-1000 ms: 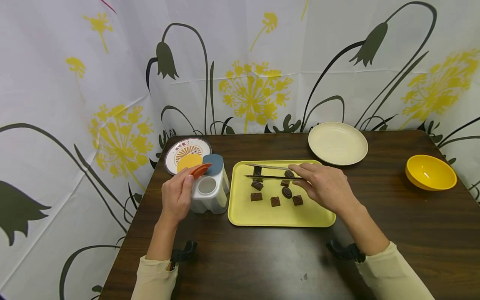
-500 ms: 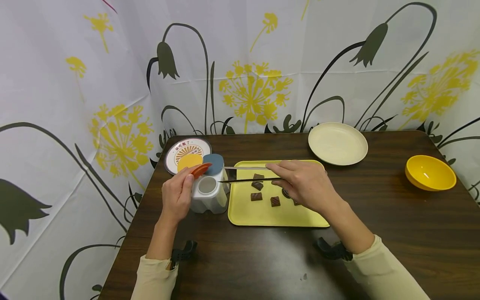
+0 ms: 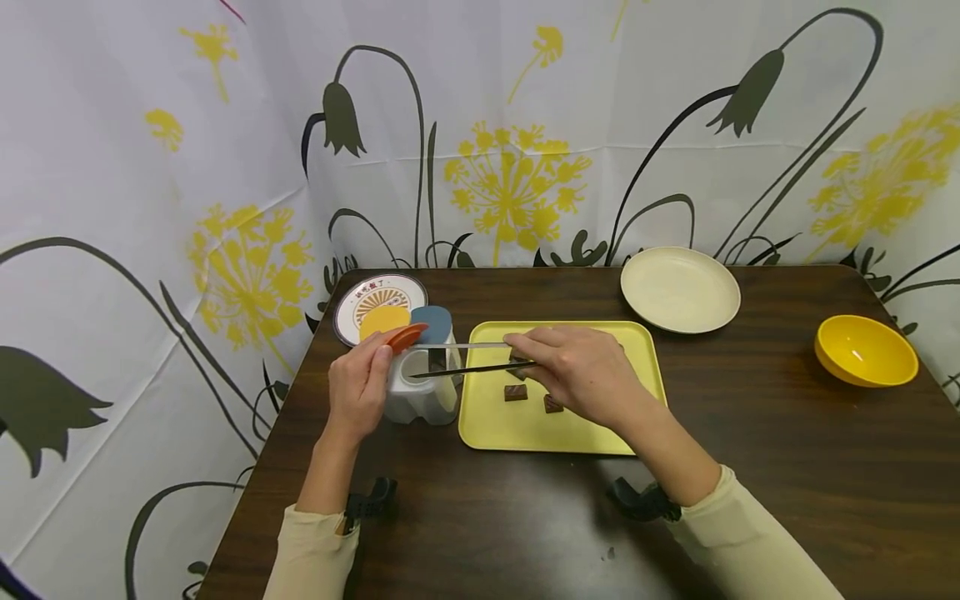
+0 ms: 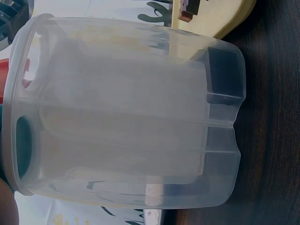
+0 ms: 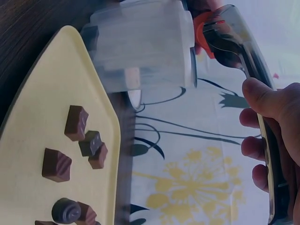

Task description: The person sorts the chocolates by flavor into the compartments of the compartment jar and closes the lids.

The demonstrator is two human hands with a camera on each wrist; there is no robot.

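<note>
Reaching leftward from the right hand [image 3: 577,367], a pair of tongs [image 3: 474,369] stands with its two arms apart, one silver and one black, the ends over the round hole of a translucent container [image 3: 422,404]. The hand grips it firmly, thumb on one side and fingers curled round the other. A dark shape shows between the arms near the ends; whether it is a chocolate, I cannot tell. At those ends, the left hand [image 3: 358,392] pinches a tipped-up red lid [image 3: 407,337] between thumb and fingers, leaving no gap. The container stands upright just below and beside that pinch, with a yellow lid [image 3: 385,317] and a blue lid [image 3: 432,322] on its far side.

Beneath the right hand lies a yellow tray [image 3: 525,429] bearing several chocolates [image 5: 76,123], partly hidden from above by the hand. Beyond the left hand is a printed plate [image 3: 348,312]; beyond and to the right of the right hand, a cream plate [image 3: 681,289]. Well off to that hand's right sits a yellow bowl [image 3: 866,350]. All stand on a dark table [image 3: 480,517] before a flowered cloth [image 3: 637,67].
</note>
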